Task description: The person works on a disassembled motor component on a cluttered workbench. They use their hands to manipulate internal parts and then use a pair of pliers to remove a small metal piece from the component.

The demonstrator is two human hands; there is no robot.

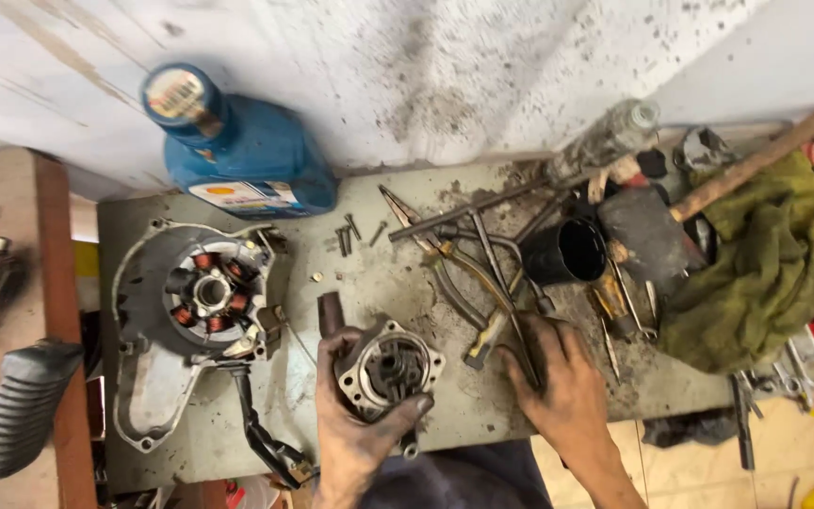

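My left hand (355,424) grips a small grey metal motor housing (390,368) with a round bore, holding it just above the grey bench top (398,283). My right hand (558,386) rests palm down on the bench to its right, fingers over the lower end of a long thin metal rod tool (501,283). Pliers (445,259) lie just beyond the fingers. A large engine cover with a copper-wound stator (204,292) lies to the left of the housing.
A blue oil bottle (237,151) stands at the back left against the wall. Loose screws (350,234), a black cup (567,250), a hammer (699,203), screwdrivers and a green rag (774,254) crowd the right side. A ribbed rubber footrest (16,410) lies far left.
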